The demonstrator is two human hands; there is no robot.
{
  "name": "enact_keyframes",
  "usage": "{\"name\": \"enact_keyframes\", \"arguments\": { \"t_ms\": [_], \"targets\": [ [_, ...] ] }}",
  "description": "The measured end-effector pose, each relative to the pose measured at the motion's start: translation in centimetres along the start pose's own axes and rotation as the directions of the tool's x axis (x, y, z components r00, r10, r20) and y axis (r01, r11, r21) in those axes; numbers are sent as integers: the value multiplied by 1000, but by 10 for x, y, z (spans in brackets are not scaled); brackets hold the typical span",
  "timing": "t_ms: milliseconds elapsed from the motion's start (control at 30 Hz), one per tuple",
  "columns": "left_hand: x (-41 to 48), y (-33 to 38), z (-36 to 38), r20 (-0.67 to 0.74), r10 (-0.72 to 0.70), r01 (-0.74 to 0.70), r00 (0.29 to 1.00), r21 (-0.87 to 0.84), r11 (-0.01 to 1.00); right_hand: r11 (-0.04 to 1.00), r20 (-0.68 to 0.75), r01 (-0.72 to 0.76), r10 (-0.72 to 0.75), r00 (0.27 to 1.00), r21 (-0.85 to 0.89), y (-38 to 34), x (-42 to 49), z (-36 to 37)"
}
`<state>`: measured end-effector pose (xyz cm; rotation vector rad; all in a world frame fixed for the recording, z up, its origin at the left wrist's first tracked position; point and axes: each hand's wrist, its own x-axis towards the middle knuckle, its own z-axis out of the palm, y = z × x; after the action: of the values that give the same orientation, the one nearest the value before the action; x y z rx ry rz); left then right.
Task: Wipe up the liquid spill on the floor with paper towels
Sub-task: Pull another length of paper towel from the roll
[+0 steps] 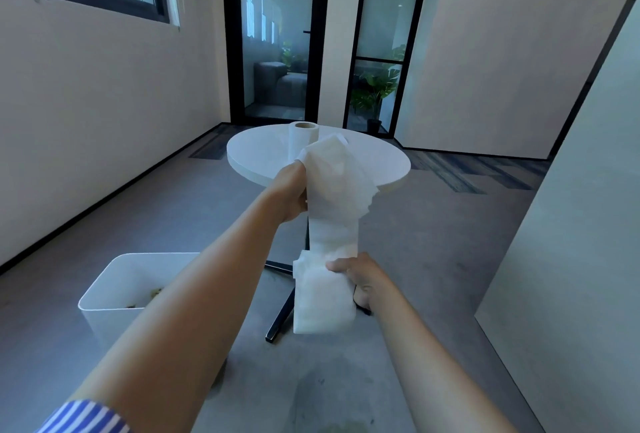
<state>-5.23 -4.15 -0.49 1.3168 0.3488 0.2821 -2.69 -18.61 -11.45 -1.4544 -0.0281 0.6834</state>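
On my feed, a bare left forearm (pixel 194 294) below a blue-and-white striped sleeve (pixel 83 415), bare right forearm (pixel 426 356).

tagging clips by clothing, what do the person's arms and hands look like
The left hand and right hand are bare: no gloves, rings or watch show. The left arm has a blue-and-white striped sleeve far up it; the right forearm shows no sleeve.

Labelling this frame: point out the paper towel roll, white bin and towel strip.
paper towel roll (pixel 299 139), head view, white side.
white bin (pixel 117 280), head view, inner wall.
towel strip (pixel 334 224), head view, middle stretch.
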Motion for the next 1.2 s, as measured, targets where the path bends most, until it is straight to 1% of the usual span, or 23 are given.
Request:
{"name": "enact_keyframes", "arguments": {
  "t_ms": [67, 133, 233, 300, 400, 433, 500, 533, 600, 667, 733, 867, 933, 1033, 1100, 1200],
  "targets": [
    [-5, 1, -1, 26, 3, -3, 1000, -15, 1000, 996, 41, -81, 80, 996, 33, 8, -4, -3],
    [-9, 0, -2, 63, 1, 0, 998, -11, 1000, 988, 70, -107, 100, 993, 110, 14, -7, -7],
    [-19, -8, -7, 93, -32, 31, 995, 9, 999, 958, 131, -57, 21, 991, 281, 20, -11, -13],
    [-26, -17, -14, 129, -83, 77, 988, 50, 996, 931, 140, -43, -8, 990, 363, 17, -16, -17],
    [-42, -36, -25, 206, -237, 201, 949, 181, 963, 897, 79, -9, -29, 996, 441, 6, -17, -23],
    [-49, -44, -28, 245, -308, 253, 919, 233, 939, 896, 43, 11, -33, 999, 444, 2, -15, -24],
    [-59, -63, -36, 306, -426, 309, 851, 364, 879, 912, -22, 70, -67, 998, 404, -7, -11, -25],
    [-62, -74, -40, 309, -466, 316, 829, 430, 846, 928, -42, 84, -74, 996, 363, -13, -11, -26],
    [-68, -96, -50, 287, -537, 343, 793, 518, 783, 950, -34, 130, -126, 991, 282, -25, -14, -23],
    [-72, -116, -56, 292, -603, 376, 742, 564, 735, 964, -63, 203, -195, 979, 172, -37, -14, -21],
    [-76, -129, -59, 286, -639, 407, 714, 573, 711, 951, -82, 267, -257, 963, 156, -49, -15, -15],
    [-79, -142, -61, 290, -656, 444, 697, 544, 712, 921, -27, 351, -352, 936, 170, -69, -18, -5],
    [-76, -146, -62, 285, -645, 460, 709, 506, 730, 914, 7, 357, -366, 931, 194, -76, -22, -1],
    [-71, -145, -61, 255, -584, 475, 770, 383, 793, 923, 95, 340, -360, 928, 181, -86, -34, 2],
    [-64, -143, -60, 227, -522, 473, 823, 237, 849, 946, 172, 297, -317, 933, 129, -87, -42, 2],
    [-51, -132, -60, 207, -406, 415, 890, 1, 910, 966, 277, 255, -257, 926, 45, -82, -49, -2]
  ]
}}
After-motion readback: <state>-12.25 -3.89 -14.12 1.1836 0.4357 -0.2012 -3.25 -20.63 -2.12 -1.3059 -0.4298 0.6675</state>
